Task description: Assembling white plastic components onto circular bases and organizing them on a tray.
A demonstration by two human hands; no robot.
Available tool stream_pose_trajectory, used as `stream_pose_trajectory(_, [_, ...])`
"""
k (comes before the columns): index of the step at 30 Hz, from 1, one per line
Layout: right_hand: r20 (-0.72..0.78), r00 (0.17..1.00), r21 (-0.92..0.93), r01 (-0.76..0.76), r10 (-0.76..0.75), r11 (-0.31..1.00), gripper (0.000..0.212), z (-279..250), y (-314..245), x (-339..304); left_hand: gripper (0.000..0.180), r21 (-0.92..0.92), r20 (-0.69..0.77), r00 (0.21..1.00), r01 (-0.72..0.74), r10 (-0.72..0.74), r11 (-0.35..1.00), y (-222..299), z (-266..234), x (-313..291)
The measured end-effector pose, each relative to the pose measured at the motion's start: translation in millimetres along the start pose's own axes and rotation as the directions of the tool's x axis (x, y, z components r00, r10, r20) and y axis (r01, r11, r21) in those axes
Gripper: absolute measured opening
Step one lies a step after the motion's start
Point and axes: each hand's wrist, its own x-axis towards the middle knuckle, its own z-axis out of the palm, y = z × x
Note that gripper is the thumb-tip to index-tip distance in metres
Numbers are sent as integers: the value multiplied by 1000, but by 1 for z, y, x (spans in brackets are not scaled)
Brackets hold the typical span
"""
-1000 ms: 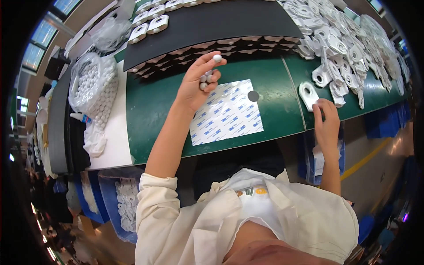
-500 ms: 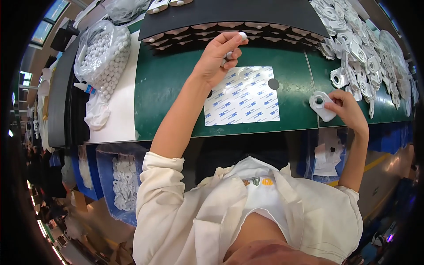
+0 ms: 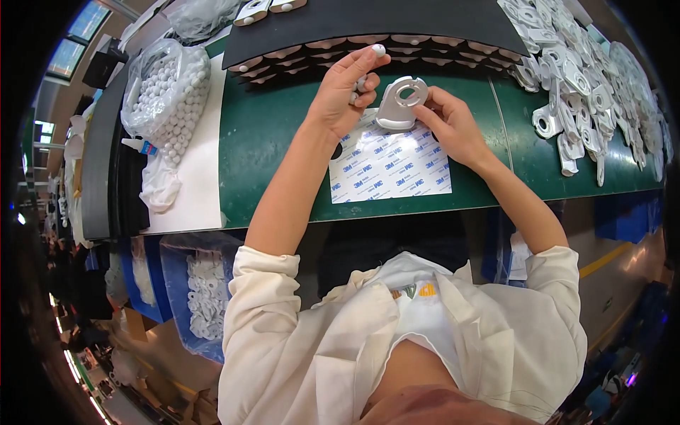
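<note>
Between thumb and forefinger, my left hand (image 3: 338, 95) pinches a small white ball (image 3: 379, 50). More white balls (image 3: 360, 86) sit tucked in its curled lower fingers. My right hand (image 3: 453, 126) grips a white plastic part (image 3: 401, 106) with a round hole near its upper end, tilted up just right of the left hand. The part and the ball are close but apart. Beneath both hands lies a white sheet with repeated blue print (image 3: 389, 166) on the green tabletop (image 3: 276, 163).
A clear bag of white balls (image 3: 166, 92) stands at the left, near a small glue bottle (image 3: 139, 146). Black stacked trays (image 3: 375, 21) holding parts fill the back. White plastic parts (image 3: 574, 92) are heaped at the right. A lined blue bin (image 3: 205, 290) sits below the table edge.
My right hand has brought the white plastic part from the table's right side to the middle, beside my left hand. The left hand has shifted slightly left, still holding the balls.
</note>
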Motion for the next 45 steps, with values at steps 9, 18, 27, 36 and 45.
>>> stream_pose_trajectory(9, [-25,992,-187,117,-124,975,13,3,-1,-4,24,14,12,1000,-11,11,1000,-1,-1,0])
stream_pose_trajectory(18, [-43,965,-383,222,-257,897,12,6,-5,-7,35,53,26,1000,-11,9,999,-2,-2,1])
stream_pose_trajectory(27, [-11,997,46,71,-71,996,12,2,-1,-5,26,112,8,999,-32,31,993,-5,0,1])
stream_pose_trajectory(36, [-75,992,778,-6,103,628,26,-24,10,4,22,534,-42,997,-30,63,845,-7,19,-8])
stream_pose_trajectory(45, [-50,994,750,-24,92,661,26,-19,9,3,22,521,-9,1000,-11,19,854,-9,22,-11])
